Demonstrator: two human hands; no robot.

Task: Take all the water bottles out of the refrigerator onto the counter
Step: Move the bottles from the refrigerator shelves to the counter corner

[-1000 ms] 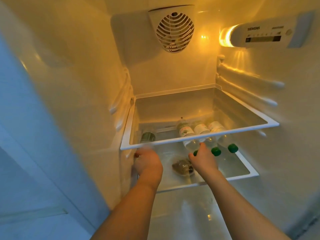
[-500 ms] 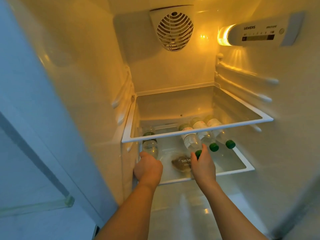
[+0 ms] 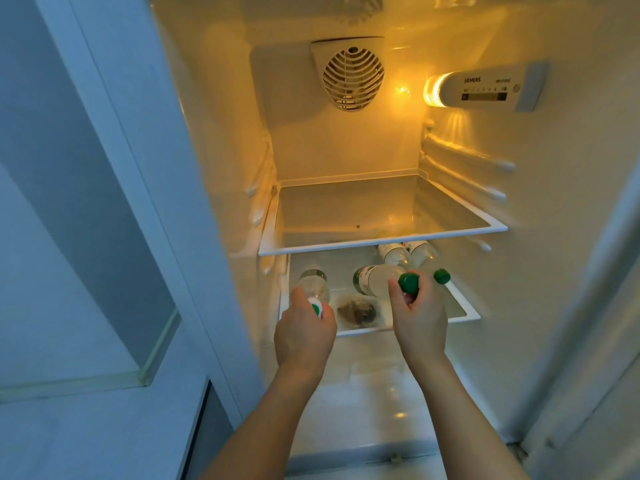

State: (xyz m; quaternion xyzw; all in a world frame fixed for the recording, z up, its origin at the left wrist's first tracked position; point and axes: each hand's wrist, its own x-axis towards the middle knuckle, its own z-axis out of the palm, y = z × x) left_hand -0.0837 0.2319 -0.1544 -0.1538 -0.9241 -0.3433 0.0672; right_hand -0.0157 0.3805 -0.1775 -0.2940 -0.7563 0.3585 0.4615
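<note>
2 bottles gripped inside the refrigerator (image 3: 221, 140)
The left bottle (image 3: 313, 285) is gripped by the left hand (image 3: 304, 332); the middle bottle (image 3: 377, 279) by the right hand (image 3: 419, 322).

left hand (image 3: 304, 332) gripping, right hand (image 3: 419, 320) gripping

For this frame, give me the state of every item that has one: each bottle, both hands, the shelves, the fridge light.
Left hand: grips left bottle at its cap end.
Right hand: grips middle bottle at its neck.
Left bottle: lying down, capped, held.
Middle bottle: lying down, green cap on, held.
Two back bottles: lying on lower shelf, untouched.
Upper shelf: holds no items.
Fridge light: on.
</note>
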